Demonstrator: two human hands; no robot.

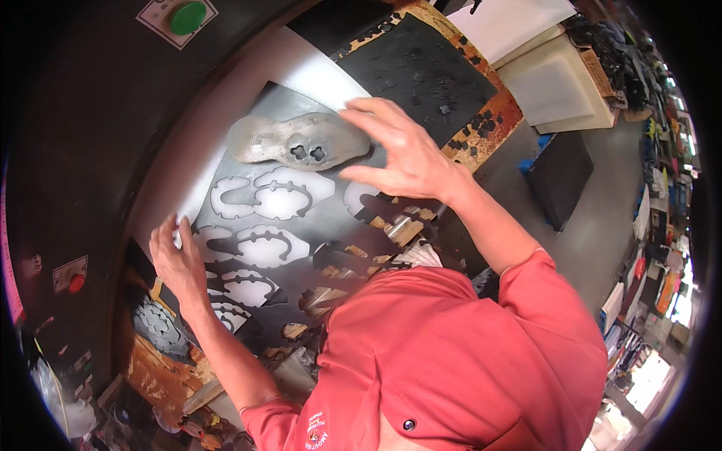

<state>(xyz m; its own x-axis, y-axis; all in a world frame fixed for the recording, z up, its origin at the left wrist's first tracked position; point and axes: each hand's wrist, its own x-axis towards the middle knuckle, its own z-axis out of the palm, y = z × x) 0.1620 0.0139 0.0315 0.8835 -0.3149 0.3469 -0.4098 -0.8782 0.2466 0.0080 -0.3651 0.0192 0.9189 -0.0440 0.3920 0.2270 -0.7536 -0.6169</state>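
A grey metal cutting die [289, 139], shaped like a shoe sole with two flower-shaped holes, lies on a dark sheet [259, 101] with curved shapes cut out of it. White shows through those cutouts. At the die's right end is my right hand [406, 150], its thumb and fingers spread apart. Its fingertips come close to the die; whether they touch it I cannot tell. My left hand [179, 263] is at the sheet's left edge, fingers curled toward the thumb. What lies between them, if anything, is too unclear to name.
A dark machine body [98, 150] with a green button [188, 17] and a red button [77, 283] rises on the left. Beyond the white surface [316, 71] a black sheet [414, 75] rests on a worn board [492, 135]. Cut scraps [162, 327] lie near my left forearm.
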